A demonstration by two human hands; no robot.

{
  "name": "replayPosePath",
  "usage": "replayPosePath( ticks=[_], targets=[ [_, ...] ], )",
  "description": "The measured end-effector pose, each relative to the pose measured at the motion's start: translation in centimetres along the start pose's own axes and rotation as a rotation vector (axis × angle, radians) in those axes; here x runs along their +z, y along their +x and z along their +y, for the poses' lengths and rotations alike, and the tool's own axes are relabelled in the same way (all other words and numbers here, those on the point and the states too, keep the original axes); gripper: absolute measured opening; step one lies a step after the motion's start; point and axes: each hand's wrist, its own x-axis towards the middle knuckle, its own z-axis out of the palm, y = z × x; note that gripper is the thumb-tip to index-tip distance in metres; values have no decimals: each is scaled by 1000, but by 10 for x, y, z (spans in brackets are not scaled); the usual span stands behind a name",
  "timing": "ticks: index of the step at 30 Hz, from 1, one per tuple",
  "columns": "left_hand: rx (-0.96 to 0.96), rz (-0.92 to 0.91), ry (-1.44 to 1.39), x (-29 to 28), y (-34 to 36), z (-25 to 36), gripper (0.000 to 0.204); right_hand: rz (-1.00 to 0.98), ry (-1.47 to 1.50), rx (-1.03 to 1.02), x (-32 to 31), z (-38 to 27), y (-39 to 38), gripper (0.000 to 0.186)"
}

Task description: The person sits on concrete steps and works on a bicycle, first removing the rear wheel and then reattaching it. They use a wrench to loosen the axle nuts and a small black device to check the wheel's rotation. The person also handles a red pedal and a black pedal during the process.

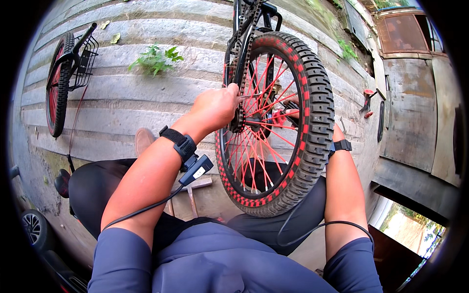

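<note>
A bicycle wheel (pixel 309 73) with a black knobby tyre, red-checked rim and red spokes stands upright against my thighs. My left hand (pixel 215 108) is closed at its left side, by the chain (pixel 239 54) and just above the sprocket (pixel 238 122). A thin metal piece sticks out from the fingertips toward the spokes; its kind is unclear. Around the wheel's right side reaches my right hand (pixel 338 132). The tyre and spokes hide most of it, and a few fingers show through the spokes near the hub (pixel 253 120), close to something red.
At the far left lies a red-spoked wheel (pixel 60 93) with a fork and black basket (pixel 87 61). A green plant (pixel 155 60) grows between paving slabs. Between my legs is a hammer-like tool (pixel 196 184). Red-and-black parts (pixel 367 101) lie right, near wooden panels (pixel 408 117).
</note>
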Motion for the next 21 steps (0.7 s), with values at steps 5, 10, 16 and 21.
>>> replayPosePath(
  ticks=[5,10,16,21],
  targets=[
    [-25,48,-90,1,3,-9,24,95,121,9,19,-19,-8,35],
    [-47,101,-172,-4,13,-17,23,271,44,50,22,-23,-9,41],
    [-163,31,-414,0,23,-26,25,123,20,-32,28,-35,-22,34],
    [-317,-34,-682,-1,24,-19,26,-14,245,-45,35,-47,-30,38]
  ],
)
